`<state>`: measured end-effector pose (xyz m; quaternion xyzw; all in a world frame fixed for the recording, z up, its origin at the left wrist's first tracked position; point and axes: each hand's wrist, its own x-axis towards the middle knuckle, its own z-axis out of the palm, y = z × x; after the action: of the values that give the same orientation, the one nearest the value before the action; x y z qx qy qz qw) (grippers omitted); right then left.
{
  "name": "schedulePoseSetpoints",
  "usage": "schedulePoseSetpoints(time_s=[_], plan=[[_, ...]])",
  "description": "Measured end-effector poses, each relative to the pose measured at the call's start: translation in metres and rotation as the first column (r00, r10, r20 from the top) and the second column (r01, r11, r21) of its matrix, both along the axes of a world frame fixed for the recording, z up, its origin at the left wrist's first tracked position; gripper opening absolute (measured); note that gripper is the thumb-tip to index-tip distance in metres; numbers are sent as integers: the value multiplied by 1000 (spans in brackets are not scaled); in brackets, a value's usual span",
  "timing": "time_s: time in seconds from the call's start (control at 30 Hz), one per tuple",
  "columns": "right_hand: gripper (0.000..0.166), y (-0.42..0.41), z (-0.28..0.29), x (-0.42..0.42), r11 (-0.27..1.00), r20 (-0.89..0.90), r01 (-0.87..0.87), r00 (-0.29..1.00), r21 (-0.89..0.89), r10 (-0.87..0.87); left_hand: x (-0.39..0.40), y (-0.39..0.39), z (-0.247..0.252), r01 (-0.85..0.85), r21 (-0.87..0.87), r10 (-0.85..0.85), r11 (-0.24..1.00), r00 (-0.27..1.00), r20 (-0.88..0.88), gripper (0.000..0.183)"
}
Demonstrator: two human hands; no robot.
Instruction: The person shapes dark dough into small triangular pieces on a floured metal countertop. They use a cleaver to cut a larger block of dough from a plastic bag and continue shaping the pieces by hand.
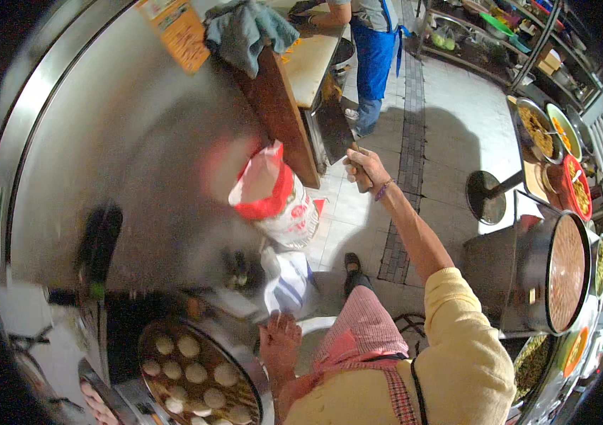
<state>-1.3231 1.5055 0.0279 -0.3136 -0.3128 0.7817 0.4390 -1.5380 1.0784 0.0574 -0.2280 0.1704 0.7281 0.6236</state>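
My right hand (366, 169) is closed around the wooden handle of a broad-bladed cleaver (336, 125), its dark blade angled up over the floor beside the worktable. Near my waist, my left hand (281, 340) is by a white cloth with blue stripes (286, 281); blur hides whether it touches the cloth. Beyond that cloth stands an opened white and red sack (290, 212). At lower left, a round tray (158, 388) holds several pale dough balls (195, 373).
A worktable (309, 64) with a grey-green towel (251, 32) lies ahead, a co-worker in a blue apron (373, 58) beside it. A large metal pot (519, 271) and food bowls (537, 130) stand at right. A shelf rack (471, 66) is at upper right.
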Motion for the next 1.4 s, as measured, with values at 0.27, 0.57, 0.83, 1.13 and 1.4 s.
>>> schedulePoseSetpoints(time_s=[0.27, 0.57, 0.83, 1.13, 1.4], plan=[[32, 247, -64, -48, 972, -4, -226, 974, -72, 226, 15, 136, -3, 175, -223, -249, 959, 897, -366, 56], [50, 290, -101, -55, 961, 724, -103, 680, 255, -120, 14, 190, -4, 180, -291, -258, 940, 931, -258, 51], [58, 346, -112, -87, 808, 803, -208, 393, 551, -447, 9, 184, -12, 175, -348, -277, 921, 922, -271, 48], [44, 303, -118, -150, 722, 445, 288, 629, 629, -638, 4, 119, -21, 202, -254, -276, 946, 913, -301, 45], [77, -93, -185, -65, 906, 257, 373, 912, -198, -320, -27, 10, 5, 221, -95, -240, 971, 899, -366, 54]])
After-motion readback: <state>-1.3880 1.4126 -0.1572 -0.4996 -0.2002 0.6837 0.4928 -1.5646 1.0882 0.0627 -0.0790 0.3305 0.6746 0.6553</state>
